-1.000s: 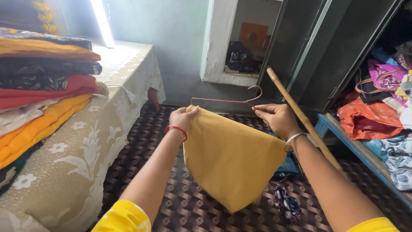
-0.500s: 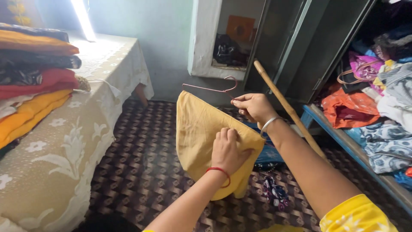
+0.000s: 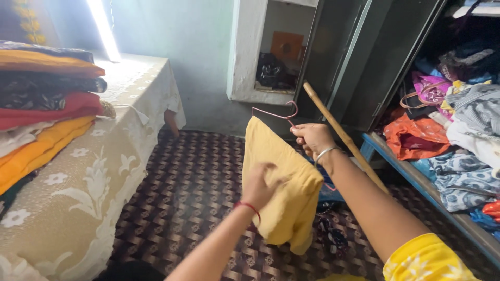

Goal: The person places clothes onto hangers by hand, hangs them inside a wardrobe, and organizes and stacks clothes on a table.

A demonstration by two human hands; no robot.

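The right hand [image 3: 311, 139] pinches the pink wire hanger [image 3: 276, 115] near its hook, fingers closed on the wire. The left hand [image 3: 262, 183] presses the yellow cloth [image 3: 284, 190], fingers curled into the fabric; the cloth hangs in mid-air above the patterned floor [image 3: 192, 177], between the bed [image 3: 78, 198] and the open cupboard [image 3: 442, 130]. For a clean drape, the hanger bar should be held level while the fabric is drawn evenly across it. The cloth's long axis runs downward and slightly rightward; the hook points up.
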